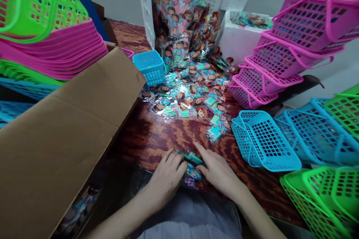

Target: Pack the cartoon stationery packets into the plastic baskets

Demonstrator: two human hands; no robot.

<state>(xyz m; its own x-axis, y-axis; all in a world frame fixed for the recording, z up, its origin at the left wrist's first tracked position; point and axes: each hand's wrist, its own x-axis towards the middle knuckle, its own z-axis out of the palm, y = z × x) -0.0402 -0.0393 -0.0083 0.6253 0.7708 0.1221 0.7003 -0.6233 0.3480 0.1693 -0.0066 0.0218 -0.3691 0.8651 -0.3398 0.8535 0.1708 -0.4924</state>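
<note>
Small clear plastic packets (pixel 193 171) with colourful cartoon print lie in a small bunch at the table's front edge, between my hands. My left hand (pixel 168 170) has its fingers curled over the left end of the bunch. My right hand (pixel 217 168) holds the right end, its thumb on the packets and its index finger stretched forward. Both hands hide part of the bunch. Farther back, a pile of similar packets (pixel 193 99), printed with cartoon figures, is spread over the wooden table (pixel 140 134).
A white crate (pixel 147 15) spills packets at the back, beside a white box (pixel 234 33). Pink baskets (pixel 300 26), blue baskets (pixel 269 138) and green baskets (pixel 316 201) line the right. A cardboard box (pixel 70 119) and stacked pink baskets (pixel 73 52) crowd the left. A small blue basket (pixel 150 67) stands behind.
</note>
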